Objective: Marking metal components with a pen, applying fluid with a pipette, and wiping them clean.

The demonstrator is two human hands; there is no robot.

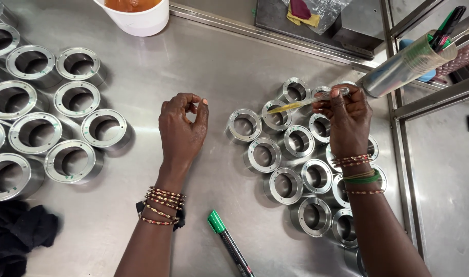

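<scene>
Here, right hand [348, 114] pinching a thin clear dropper [306, 102] with yellow liquid, tip hanging over one of the small metal rings [276, 115] clustered on the steel table [193, 66]. Left hand [182, 128] empty, fingers loosely curled, resting on bare table between the two groups. Larger rings [70, 161] well apart at left. Green-capped marker [229, 243] near the left forearm; white tub [137, 15] of orange liquid at the top edge.

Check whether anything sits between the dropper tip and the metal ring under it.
Nothing visible does. The right hand holds the dropper, its tip over the open metal ring. The left hand rests apart.
</scene>
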